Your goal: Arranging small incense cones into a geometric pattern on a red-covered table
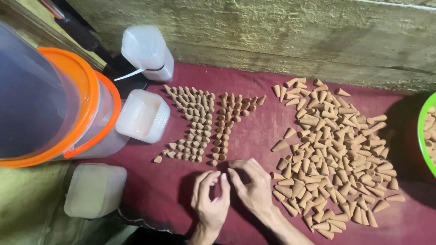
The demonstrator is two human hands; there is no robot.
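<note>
My left hand [210,199] and my right hand [252,185] rest side by side on a dark red cloth [254,136], fingers curled and fingertips close together. Whether either pinches a cone I cannot tell. Just above them stand rows of small tan cones [200,122], upright and packed in two wedge-shaped groups. To the right of my right hand lies a big loose heap of the same tan cones [331,149], lying on their sides.
A clear tub with an orange rim [68,113] stands at the left. Translucent white containers sit around it [147,52], [142,115], [94,189]. A green-rimmed bowl [424,131] with cones is at the right edge. A rough wall runs along the back.
</note>
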